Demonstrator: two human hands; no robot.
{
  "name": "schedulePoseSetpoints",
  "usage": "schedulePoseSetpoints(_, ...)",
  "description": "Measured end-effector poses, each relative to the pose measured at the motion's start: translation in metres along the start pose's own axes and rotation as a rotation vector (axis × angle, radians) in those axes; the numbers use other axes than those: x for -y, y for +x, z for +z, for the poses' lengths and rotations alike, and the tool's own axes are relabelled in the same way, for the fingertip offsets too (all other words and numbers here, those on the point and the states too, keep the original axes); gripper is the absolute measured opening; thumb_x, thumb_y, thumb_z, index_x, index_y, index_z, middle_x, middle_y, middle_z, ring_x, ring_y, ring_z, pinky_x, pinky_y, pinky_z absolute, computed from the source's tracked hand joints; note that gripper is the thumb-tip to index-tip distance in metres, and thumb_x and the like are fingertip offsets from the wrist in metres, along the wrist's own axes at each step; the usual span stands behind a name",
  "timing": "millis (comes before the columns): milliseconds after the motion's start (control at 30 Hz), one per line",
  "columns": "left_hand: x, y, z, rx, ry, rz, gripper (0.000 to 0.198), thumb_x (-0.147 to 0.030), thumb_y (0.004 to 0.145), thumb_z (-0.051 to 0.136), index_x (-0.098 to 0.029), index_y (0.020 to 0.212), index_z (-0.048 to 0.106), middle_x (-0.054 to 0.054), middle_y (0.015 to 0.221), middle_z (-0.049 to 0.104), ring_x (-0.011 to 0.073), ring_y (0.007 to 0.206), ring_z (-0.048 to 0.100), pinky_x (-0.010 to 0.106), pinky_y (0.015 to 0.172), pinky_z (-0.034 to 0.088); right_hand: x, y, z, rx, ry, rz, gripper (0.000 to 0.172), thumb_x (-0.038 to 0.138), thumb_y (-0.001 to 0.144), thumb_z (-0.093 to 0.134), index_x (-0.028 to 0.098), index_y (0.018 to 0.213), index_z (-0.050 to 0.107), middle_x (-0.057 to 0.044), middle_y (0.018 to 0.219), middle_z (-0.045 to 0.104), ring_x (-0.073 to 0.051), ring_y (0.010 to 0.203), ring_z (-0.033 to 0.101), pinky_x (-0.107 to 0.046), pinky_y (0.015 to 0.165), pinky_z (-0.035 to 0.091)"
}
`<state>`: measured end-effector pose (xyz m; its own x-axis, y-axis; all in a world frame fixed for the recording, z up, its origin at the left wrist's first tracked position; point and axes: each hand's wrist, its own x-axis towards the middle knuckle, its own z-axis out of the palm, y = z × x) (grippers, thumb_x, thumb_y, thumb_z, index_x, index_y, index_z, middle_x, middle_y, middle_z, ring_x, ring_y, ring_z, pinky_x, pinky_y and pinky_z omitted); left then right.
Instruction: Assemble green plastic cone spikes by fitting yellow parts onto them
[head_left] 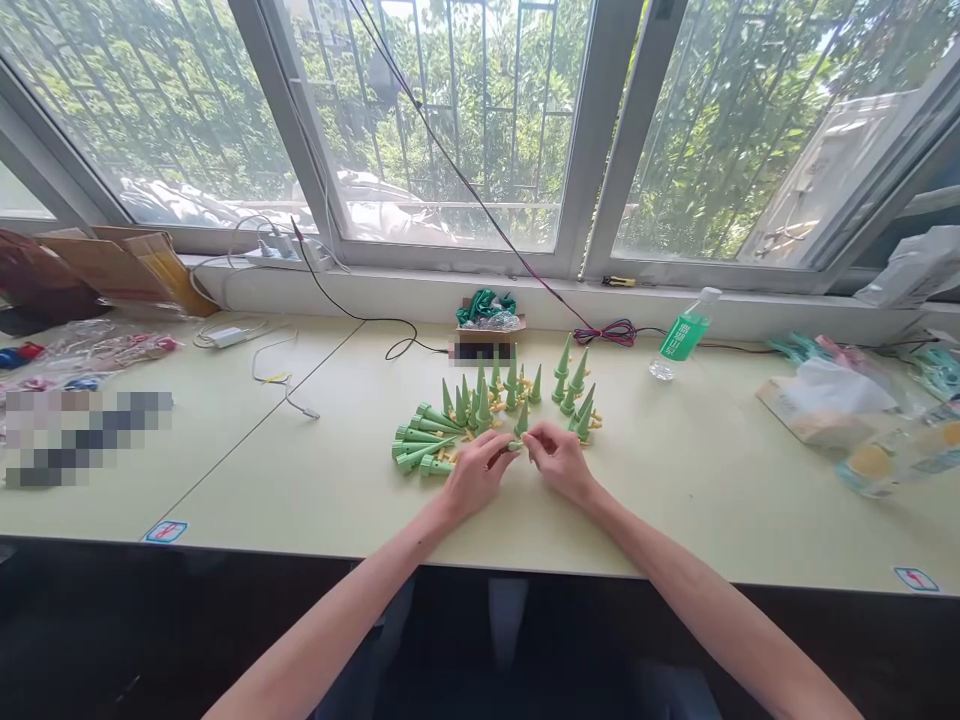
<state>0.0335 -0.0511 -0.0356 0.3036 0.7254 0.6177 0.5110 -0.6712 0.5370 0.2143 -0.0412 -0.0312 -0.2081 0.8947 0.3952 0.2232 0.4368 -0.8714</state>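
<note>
Low over the table, my left hand (480, 468) is closed round a green plastic watering spike (514, 445), mostly covered by the fingers. My right hand (556, 458) pinches at the spike's end, and whatever small part lies between its fingertips is too small to make out. Just beyond both hands, several green cone-shaped spikes (482, 400) stand point up with small yellow pieces among them. More spikes (431, 436) lie on their sides to the left of my left hand. A separate group of upright spikes (577, 376) stands behind my right hand.
On the pale table (337, 500), a small box with green material (487, 312) sits at the back. A labelled water bottle (684, 335) stands right of it, near coiled cable (611, 333). Further right is a tissue box (817, 405). Cables and plastic bags lie left.
</note>
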Motion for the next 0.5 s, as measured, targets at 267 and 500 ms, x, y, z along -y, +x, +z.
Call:
schedulePoseSetpoints(267,-0.0035,0.0007,0.0008,-0.026,-0.035,-0.025,0.019,-0.027,0.093,0.054,-0.019,0.108,0.063,0.004,0.084,0.066,0.0097,0.057,0.056,0.022,0.056,0.048,0.0017,-0.0007,-0.0001,-0.064,0.007,-0.007,0.032,0.048,0.091,0.054,0.02,0.077,0.058,0.001,0.058,0.054,-0.013,0.05,0.049,-0.026,0.049,0.04)
schedulePoseSetpoints(500,-0.0042,-0.0004,-0.0004,-0.015,-0.107,-0.082,0.018,-0.026,0.096,0.045,-0.019,0.109,0.054,0.002,0.079,0.066,0.0099,0.058,0.059,0.021,0.057,0.049,0.0049,-0.0013,-0.0024,-0.091,0.024,0.019,0.031,0.048,0.093,0.052,0.02,0.08,0.057,0.001,0.062,0.055,-0.012,0.05,0.049,-0.026,0.047,0.04)
